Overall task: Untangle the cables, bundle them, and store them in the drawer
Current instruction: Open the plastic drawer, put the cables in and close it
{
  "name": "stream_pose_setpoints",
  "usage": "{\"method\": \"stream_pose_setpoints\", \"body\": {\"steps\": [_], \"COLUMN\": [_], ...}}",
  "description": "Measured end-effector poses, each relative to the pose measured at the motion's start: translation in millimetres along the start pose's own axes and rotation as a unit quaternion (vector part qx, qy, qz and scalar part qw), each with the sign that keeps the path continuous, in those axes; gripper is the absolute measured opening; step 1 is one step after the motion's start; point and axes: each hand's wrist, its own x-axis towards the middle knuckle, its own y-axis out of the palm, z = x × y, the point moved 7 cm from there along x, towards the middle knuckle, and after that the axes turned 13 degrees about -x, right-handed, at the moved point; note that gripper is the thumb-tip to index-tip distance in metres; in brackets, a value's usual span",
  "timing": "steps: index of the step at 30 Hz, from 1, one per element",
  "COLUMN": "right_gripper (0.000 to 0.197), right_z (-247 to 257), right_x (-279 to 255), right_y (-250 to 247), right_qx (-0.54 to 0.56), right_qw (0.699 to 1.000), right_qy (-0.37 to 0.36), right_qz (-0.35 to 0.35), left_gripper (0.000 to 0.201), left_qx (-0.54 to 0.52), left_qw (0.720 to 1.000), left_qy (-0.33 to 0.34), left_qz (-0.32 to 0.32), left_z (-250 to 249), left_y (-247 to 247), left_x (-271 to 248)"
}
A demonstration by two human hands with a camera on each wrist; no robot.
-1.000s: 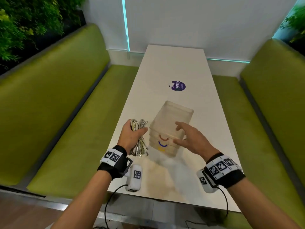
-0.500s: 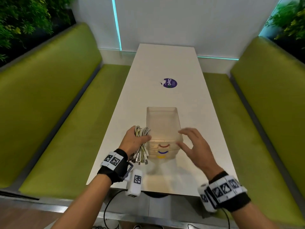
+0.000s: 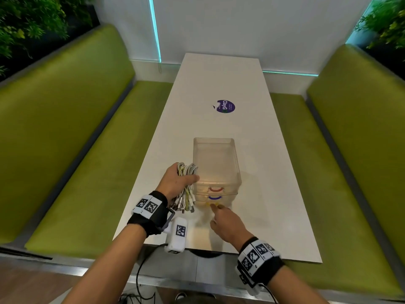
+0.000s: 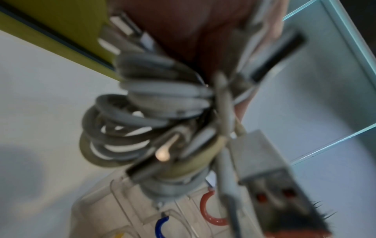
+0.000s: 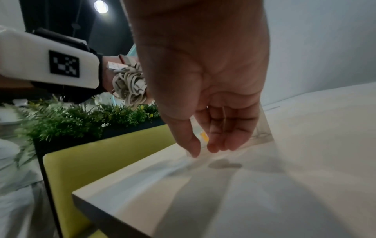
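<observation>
Left hand (image 3: 175, 183) clamped round cables (image 3: 185, 185), just left of drawers (image 3: 215, 170). Right hand (image 3: 228, 222) loose, fingers (image 5: 213, 145) apart, reaching at yellow handle (image 3: 211, 204) of lowest drawer; contact unclear. Beyond drawers, purple sticker (image 3: 225, 106) reading "ClayG". White table (image 3: 274, 194); green benches (image 3: 76, 139) either side.

In my left hand (image 3: 175, 183) I grip a coiled bundle of white and pale yellow cables (image 3: 186, 187), plug ends hanging down toward the white table (image 3: 274, 194). Just beside it stands the small translucent plastic drawer unit (image 3: 215, 167), three drawers stacked and shut, with red (image 3: 216, 189), blue (image 3: 214, 197) and yellow (image 3: 210, 204) handles facing me, my right hand (image 3: 228, 224) fingertips at the yellow one
</observation>
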Motion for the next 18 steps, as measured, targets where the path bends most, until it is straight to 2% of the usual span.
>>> {"method": "stream_pose_setpoints", "body": {"steps": [2, 6, 8, 10, 13, 16, 18], "right_gripper": [0.044, 0.042, 0.039, 0.037, 0.037, 0.028, 0.022], "right_z": [0, 10, 15, 19, 16, 12, 16], "right_x": [-8, -44, -59, -65, -61, -55, -56], "right_y": [-4, 4, 5, -4, -17, -11, -5], "right_qx": [0.009, -0.026, -0.036, -0.002, 0.016, -0.021, -0.025], "right_qw": [1.0, 0.993, 0.987, 0.988, 0.995, 0.996, 0.992], "right_qy": [-0.011, -0.058, -0.094, -0.117, -0.095, -0.066, -0.078], "right_qz": [0.004, 0.097, 0.121, 0.098, 0.038, 0.062, 0.095], "left_gripper": [0.024, 0.022, 0.022, 0.022, 0.022, 0.021, 0.021], "left_qx": [-0.002, -0.007, -0.008, -0.008, -0.009, -0.013, -0.014], "left_qw": [1.0, 1.0, 1.0, 1.0, 1.0, 1.0, 1.0], "left_qy": [0.0, -0.001, -0.002, -0.001, -0.005, -0.007, -0.003], "left_qz": [-0.004, -0.002, 0.001, 0.001, 0.004, 0.002, 0.001], "left_z": [1, 1, 1, 1, 2, 2, 2], "left_y": [0, 0, 1, 0, 0, 1, 0], "left_x": [-1, -2, -1, -1, -1, -1, -1]}}
